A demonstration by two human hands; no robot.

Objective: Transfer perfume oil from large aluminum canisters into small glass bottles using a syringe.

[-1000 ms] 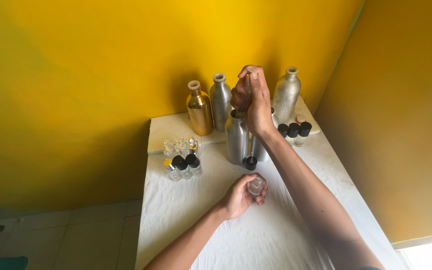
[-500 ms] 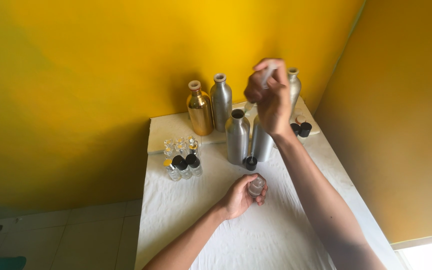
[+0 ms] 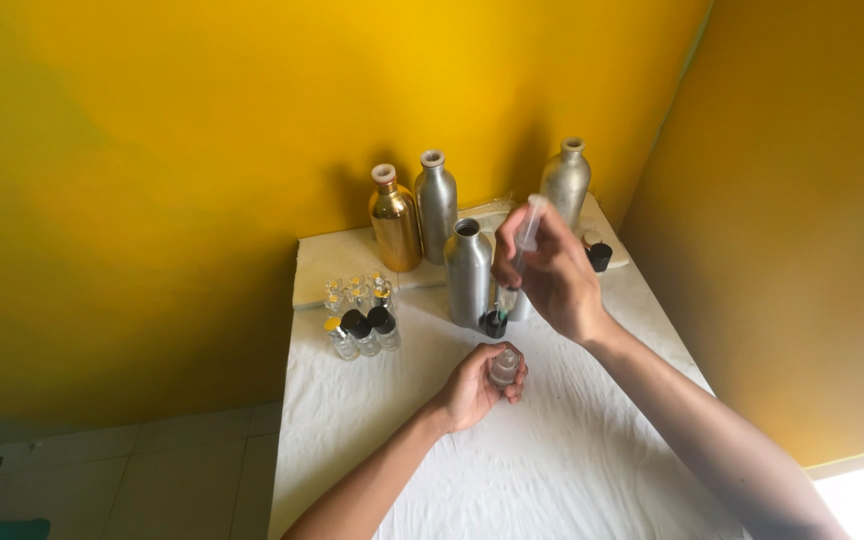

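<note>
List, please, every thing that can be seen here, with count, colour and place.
Tall bottles: five, four silver and one gold, at the table's back.
Small vials: a cluster, clear, some black-capped, left on the table.
Black cap: one, by the open silver bottle.
Table: one, white cloth.
Wall: yellow.
Vial: one, clear, in the left hand.
Syringe: one, clear, in the right hand.

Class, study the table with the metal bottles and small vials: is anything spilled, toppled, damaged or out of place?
Nothing stands out. The silver metal bottles and gold bottle stand upright, the white cloth shows no spill, the left hand steadies a small clear glass vial, and the right hand holds a clear plastic syringe.
</note>
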